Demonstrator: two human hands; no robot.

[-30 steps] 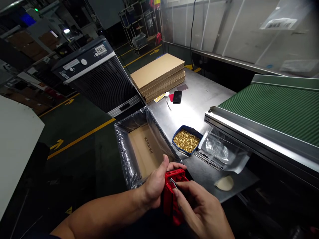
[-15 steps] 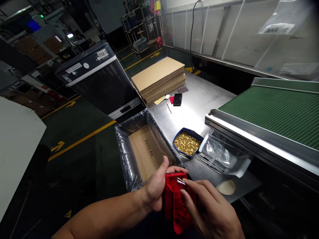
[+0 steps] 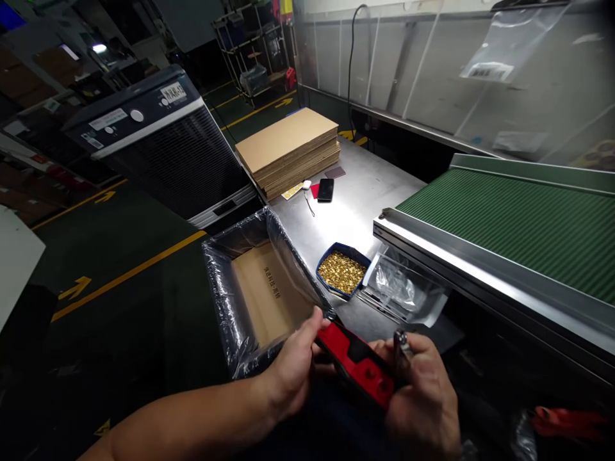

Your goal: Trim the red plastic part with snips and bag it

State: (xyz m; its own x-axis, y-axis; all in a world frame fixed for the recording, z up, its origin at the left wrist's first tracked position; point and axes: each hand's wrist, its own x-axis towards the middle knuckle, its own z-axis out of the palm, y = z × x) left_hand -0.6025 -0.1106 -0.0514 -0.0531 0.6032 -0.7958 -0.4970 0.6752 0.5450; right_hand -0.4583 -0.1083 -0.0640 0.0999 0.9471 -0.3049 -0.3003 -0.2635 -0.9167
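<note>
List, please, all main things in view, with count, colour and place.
metal table: 1, silvery, centre
tray: 1, blue, on metal table
small pieces: many, golden, in tray
phone: 1, black, on metal table
cards: 2, red and brown, near phone
cardboard stack: 1, brown, beyond phone
lined box: 1, dark, left of metal table
cardboard panel: 1, brown, inside lined box
conveyor: 1, green belt, right
floor machine: 1, dark, upper left
hanging bag: 1, clear, upper right
red piece: 1, red and black, lower centre
metal tool: 1, silvery, right of red piece
left grip: 1, bare, on red piece
right grip: 1, bare, on metal tool
</note>
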